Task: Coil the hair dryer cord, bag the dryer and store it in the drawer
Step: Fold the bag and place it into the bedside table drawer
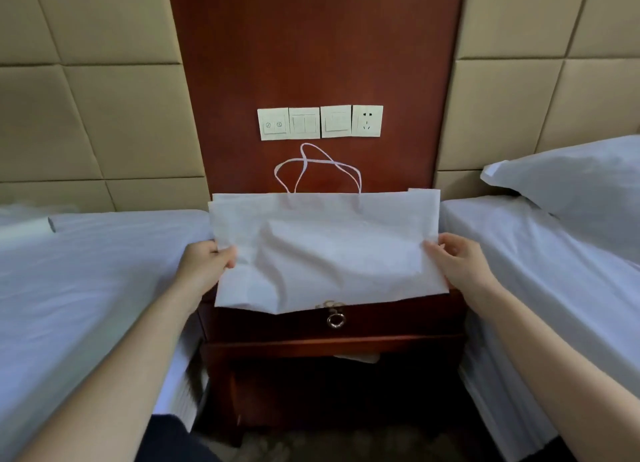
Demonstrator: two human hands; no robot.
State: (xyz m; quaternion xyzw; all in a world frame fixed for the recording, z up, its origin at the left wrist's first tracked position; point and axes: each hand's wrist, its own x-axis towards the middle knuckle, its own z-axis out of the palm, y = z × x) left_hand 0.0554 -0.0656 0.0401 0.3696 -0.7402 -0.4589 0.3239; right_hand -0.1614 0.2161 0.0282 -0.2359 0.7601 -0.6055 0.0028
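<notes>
**A:** Where do I grab this thing? The left hand has its fingers pinched on one side edge of the bag. The right hand is doing the same on the other edge, thumb in front. The bag is stretched out between them, about halfway up its sides.

**B:** It looks like thin, soft white fabric, so it's light and floppy. It creases between your fingers, so it won't hold a shape or stay open by itself. Side pinches are fine for spreading it flat. For loading, I'd move up to the mouth, above your fingers, where the handles loop up.

**A:** Is the dryer in there already?

**B:** Can't tell. There's a soft bulge in the middle between your hands, but I can't see any dryer or cord. If it's inside, that's where the weight is, and the fabric will sag round it. In that case I'd carry it by the handles or with a hand under the bulge.

**A:** And the drawer?

**B:** It's shut, right below your fingers, and the bag's bottom edge hangs over the ring pull. You'll need one hand free for the pull. The beds are right outside each hand.
</notes>
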